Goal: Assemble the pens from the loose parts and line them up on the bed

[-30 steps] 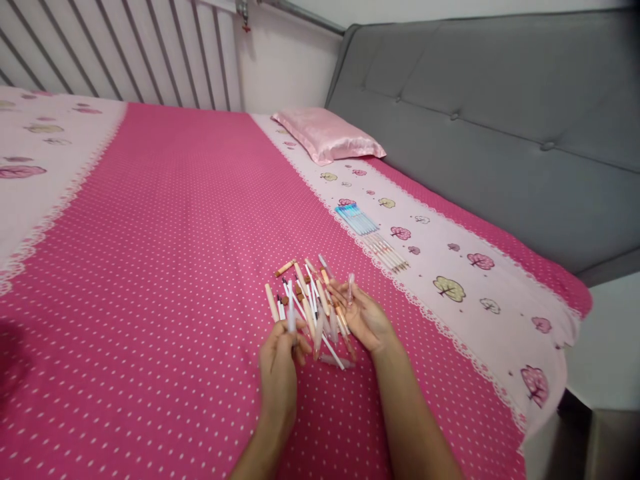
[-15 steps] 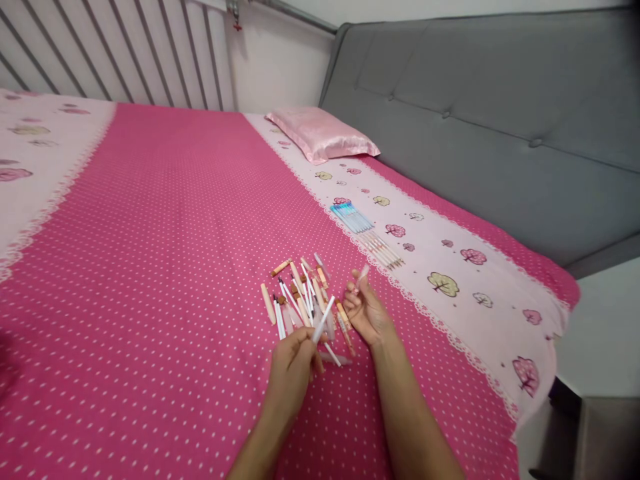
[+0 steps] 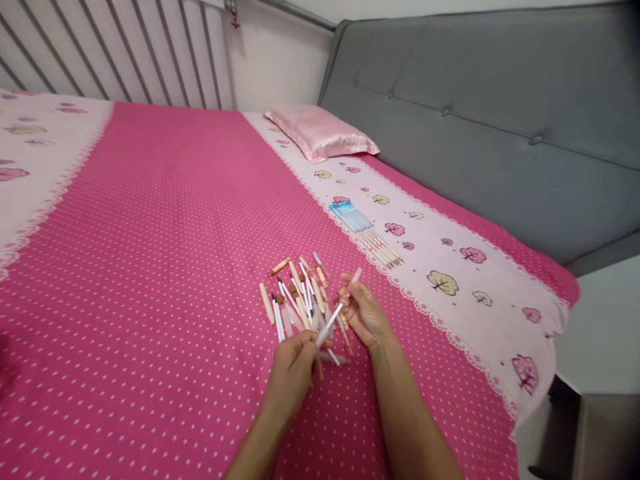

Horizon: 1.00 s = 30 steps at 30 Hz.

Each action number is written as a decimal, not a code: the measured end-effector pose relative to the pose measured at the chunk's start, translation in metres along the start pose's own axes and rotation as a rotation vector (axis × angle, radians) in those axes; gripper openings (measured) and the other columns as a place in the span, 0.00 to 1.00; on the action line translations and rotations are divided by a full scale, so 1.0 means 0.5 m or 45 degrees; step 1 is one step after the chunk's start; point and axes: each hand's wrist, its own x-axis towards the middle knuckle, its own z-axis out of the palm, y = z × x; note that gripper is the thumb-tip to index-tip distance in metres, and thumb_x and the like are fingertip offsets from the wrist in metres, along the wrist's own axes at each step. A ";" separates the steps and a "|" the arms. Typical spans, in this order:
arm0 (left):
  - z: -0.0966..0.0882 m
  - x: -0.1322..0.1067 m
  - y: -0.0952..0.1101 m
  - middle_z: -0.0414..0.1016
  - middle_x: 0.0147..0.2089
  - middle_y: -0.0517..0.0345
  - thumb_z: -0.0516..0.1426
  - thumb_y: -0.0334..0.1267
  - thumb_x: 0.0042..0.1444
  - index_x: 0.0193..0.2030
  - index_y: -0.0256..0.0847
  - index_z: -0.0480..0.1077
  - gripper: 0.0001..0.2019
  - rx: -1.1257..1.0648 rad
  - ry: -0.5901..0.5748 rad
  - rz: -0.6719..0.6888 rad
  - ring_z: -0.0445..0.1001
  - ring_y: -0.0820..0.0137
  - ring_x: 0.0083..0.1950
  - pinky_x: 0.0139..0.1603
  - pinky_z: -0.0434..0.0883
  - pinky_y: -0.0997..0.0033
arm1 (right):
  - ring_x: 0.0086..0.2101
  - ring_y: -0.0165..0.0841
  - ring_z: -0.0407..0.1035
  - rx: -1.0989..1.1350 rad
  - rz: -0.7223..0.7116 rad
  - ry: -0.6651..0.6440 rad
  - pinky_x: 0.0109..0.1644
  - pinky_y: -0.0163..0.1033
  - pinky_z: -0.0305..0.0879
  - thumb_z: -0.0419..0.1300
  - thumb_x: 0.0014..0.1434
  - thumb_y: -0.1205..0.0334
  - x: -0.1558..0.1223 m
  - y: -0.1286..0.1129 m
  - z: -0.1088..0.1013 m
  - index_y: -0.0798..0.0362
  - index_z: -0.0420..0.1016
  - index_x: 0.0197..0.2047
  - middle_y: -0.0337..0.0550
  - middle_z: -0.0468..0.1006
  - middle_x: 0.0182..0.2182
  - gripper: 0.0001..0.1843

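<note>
My left hand (image 3: 294, 360) is closed on a slim white pen (image 3: 331, 322), pinched near its wider, translucent lower part. The pen slants up to the right. Between the fingertips of my right hand (image 3: 369, 315) is a pale, translucent pen cap (image 3: 357, 274). The white end of the pen meets the right fingers, in line with the cap; whether it is inside the cap I cannot tell. Just beyond both hands lies a loose pile of pen parts (image 3: 302, 307), with white sticks, cream barrels and brown pieces. Some of the pile is hidden behind my hands.
Several blue-topped pens (image 3: 354, 219) lie side by side on the pale printed band of the bedspread (image 3: 175, 267). A pink satin pillow (image 3: 320, 130) rests against the grey headboard (image 3: 465, 87). At the far left stands a white radiator (image 3: 115, 53). The bed's edge drops off at the right.
My left hand has tilted the white pen further right, bringing its end to my right fingers. The cap in my right hand is now in line with the pen.
</note>
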 end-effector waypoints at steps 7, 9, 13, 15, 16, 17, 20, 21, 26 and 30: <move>0.000 -0.002 0.002 0.62 0.13 0.65 0.47 0.37 0.45 0.29 0.36 0.71 0.13 -0.009 -0.004 -0.004 0.55 0.76 0.16 0.19 0.53 0.76 | 0.18 0.20 0.61 -0.064 0.004 -0.014 0.20 0.24 0.61 0.70 0.42 0.56 -0.006 -0.005 0.012 0.54 0.77 0.36 0.34 0.74 0.21 0.18; 0.000 -0.002 0.002 0.62 0.13 0.65 0.47 0.37 0.45 0.29 0.36 0.71 0.13 -0.017 -0.001 -0.006 0.55 0.76 0.15 0.19 0.53 0.76 | 0.18 0.20 0.62 -0.082 0.022 -0.032 0.21 0.23 0.61 0.71 0.42 0.57 -0.008 -0.005 0.013 0.54 0.77 0.36 0.35 0.74 0.21 0.17; -0.001 -0.001 0.002 0.63 0.13 0.65 0.47 0.37 0.45 0.30 0.36 0.70 0.13 -0.013 -0.012 -0.014 0.55 0.75 0.16 0.19 0.54 0.76 | 0.18 0.20 0.62 -0.138 0.033 -0.061 0.19 0.23 0.59 0.70 0.43 0.58 -0.008 -0.003 0.011 0.54 0.78 0.37 0.35 0.74 0.22 0.17; -0.001 0.000 0.000 0.63 0.13 0.65 0.47 0.36 0.45 0.30 0.36 0.70 0.13 -0.013 -0.012 -0.015 0.55 0.75 0.16 0.20 0.54 0.76 | 0.18 0.19 0.61 -0.173 0.030 -0.097 0.18 0.23 0.58 0.70 0.43 0.59 -0.009 -0.002 0.011 0.54 0.78 0.38 0.36 0.75 0.22 0.17; -0.002 0.001 -0.001 0.63 0.13 0.65 0.47 0.36 0.45 0.30 0.36 0.70 0.13 -0.015 -0.011 -0.013 0.55 0.75 0.16 0.20 0.54 0.76 | 0.17 0.19 0.61 -0.187 0.032 -0.118 0.18 0.23 0.57 0.70 0.43 0.59 -0.010 -0.002 0.012 0.54 0.78 0.39 0.37 0.75 0.23 0.17; -0.002 0.001 -0.002 0.63 0.13 0.65 0.47 0.36 0.45 0.31 0.36 0.70 0.13 -0.018 -0.011 -0.009 0.55 0.75 0.16 0.20 0.54 0.76 | 0.18 0.20 0.61 -0.201 0.037 -0.136 0.18 0.24 0.57 0.70 0.43 0.60 -0.011 -0.003 0.013 0.55 0.78 0.39 0.37 0.75 0.23 0.18; -0.001 0.002 -0.003 0.64 0.14 0.65 0.48 0.37 0.46 0.32 0.36 0.71 0.13 -0.027 -0.016 0.008 0.55 0.75 0.16 0.20 0.54 0.76 | 0.19 0.21 0.63 -0.246 0.074 -0.175 0.20 0.24 0.59 0.70 0.43 0.62 -0.016 -0.004 0.016 0.55 0.77 0.41 0.38 0.76 0.24 0.19; -0.001 0.002 -0.004 0.64 0.14 0.65 0.48 0.37 0.46 0.33 0.36 0.71 0.13 -0.029 -0.016 0.008 0.55 0.75 0.16 0.20 0.53 0.76 | 0.20 0.21 0.64 -0.260 0.085 -0.187 0.21 0.24 0.59 0.70 0.43 0.63 -0.017 -0.004 0.016 0.54 0.77 0.42 0.37 0.76 0.25 0.20; -0.001 0.003 -0.005 0.64 0.14 0.64 0.48 0.38 0.46 0.34 0.36 0.71 0.14 -0.049 -0.003 -0.005 0.55 0.76 0.16 0.19 0.53 0.76 | 0.22 0.22 0.65 -0.303 0.098 -0.245 0.25 0.27 0.62 0.70 0.42 0.65 -0.020 -0.004 0.016 0.53 0.77 0.42 0.38 0.77 0.27 0.20; -0.001 0.004 -0.006 0.63 0.13 0.64 0.48 0.37 0.45 0.33 0.35 0.72 0.14 -0.060 0.000 0.002 0.56 0.75 0.16 0.19 0.53 0.76 | 0.23 0.23 0.65 -0.328 0.105 -0.254 0.26 0.28 0.61 0.69 0.43 0.64 -0.020 -0.004 0.013 0.52 0.77 0.42 0.38 0.77 0.26 0.20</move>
